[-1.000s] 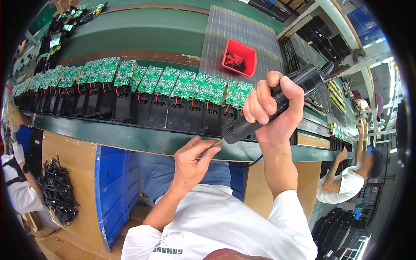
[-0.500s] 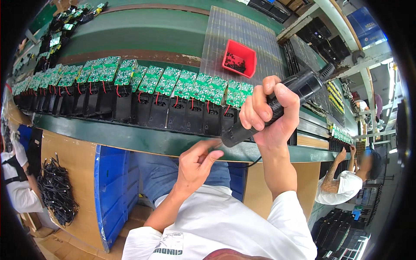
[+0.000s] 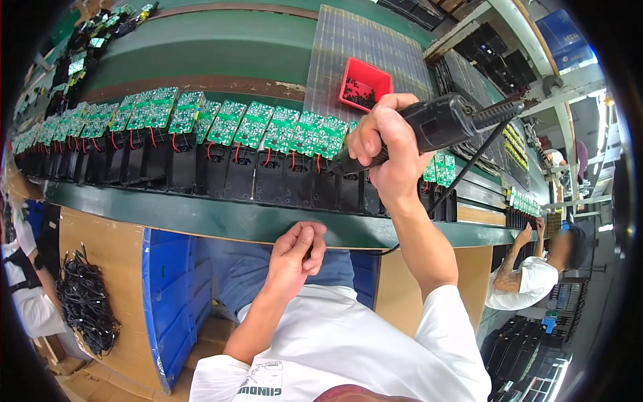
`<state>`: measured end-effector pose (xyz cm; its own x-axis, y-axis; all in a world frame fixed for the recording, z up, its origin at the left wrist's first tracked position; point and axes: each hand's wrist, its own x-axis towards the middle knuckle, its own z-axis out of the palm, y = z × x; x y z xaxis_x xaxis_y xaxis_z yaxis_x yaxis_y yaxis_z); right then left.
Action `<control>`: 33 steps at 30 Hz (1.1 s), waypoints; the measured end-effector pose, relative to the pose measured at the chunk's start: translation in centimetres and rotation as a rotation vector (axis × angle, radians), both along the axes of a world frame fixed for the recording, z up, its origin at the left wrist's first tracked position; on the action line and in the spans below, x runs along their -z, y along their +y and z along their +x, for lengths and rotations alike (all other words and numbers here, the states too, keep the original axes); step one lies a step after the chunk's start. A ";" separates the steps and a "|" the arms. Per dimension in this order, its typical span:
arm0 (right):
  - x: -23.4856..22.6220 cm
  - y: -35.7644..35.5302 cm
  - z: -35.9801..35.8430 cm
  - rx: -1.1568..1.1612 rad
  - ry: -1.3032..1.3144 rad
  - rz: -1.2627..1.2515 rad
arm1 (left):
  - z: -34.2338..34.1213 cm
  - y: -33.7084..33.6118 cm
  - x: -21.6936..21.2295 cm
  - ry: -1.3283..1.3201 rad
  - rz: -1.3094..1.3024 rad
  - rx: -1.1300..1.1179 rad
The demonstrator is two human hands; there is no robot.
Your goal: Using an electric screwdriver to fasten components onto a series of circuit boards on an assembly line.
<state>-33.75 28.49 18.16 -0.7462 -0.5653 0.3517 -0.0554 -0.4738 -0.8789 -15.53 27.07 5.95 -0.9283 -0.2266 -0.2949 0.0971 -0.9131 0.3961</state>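
Observation:
My right hand (image 3: 390,144) is wrapped round a black electric screwdriver (image 3: 439,124). The tool is tilted, its narrower end pointing left and down over a row of black plastic cases (image 3: 264,181); whether it touches one cannot be seen. A black cord hangs from its other end. Green circuit boards (image 3: 228,122) stand along the back of the cases, joined to them by red wires. Below the bench's front edge my left hand (image 3: 298,249) is closed, thumb against curled fingers, and what it may hold is hidden.
Behind the row, a red bin (image 3: 386,82) of small black parts sits on a clear ribbed sheet (image 3: 328,60). The green bench (image 3: 167,209) curves across the view. A bundle of black cables (image 3: 87,301) hangs at lower left. Another person (image 3: 529,281) works at the right.
My right hand has moved left and up with the screwdriver, bringing its narrow end over the cases. My left hand has drawn away from the tool, and its fingers have curled closed.

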 end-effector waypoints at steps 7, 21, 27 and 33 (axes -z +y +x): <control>1.1 -0.5 0.1 -0.032 0.121 0.053 | -0.3 0.4 1.0 -0.046 -0.114 -0.061; -0.3 -0.9 0.7 0.004 0.056 0.121 | -1.2 0.2 0.4 -0.089 -0.215 -0.094; -2.7 3.5 -0.1 -0.077 -0.216 -0.087 | -1.5 1.4 -0.1 -0.202 -0.593 -0.253; -2.7 5.8 -0.3 -0.205 -0.402 -0.131 | -2.1 1.6 -1.5 -0.142 -1.035 -0.376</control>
<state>-34.03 34.32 20.89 -0.7156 -0.6852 0.1361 0.3832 -0.5479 -0.7436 -17.65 28.68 7.42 -0.7217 -0.6848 0.1013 0.1919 -0.0573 0.9797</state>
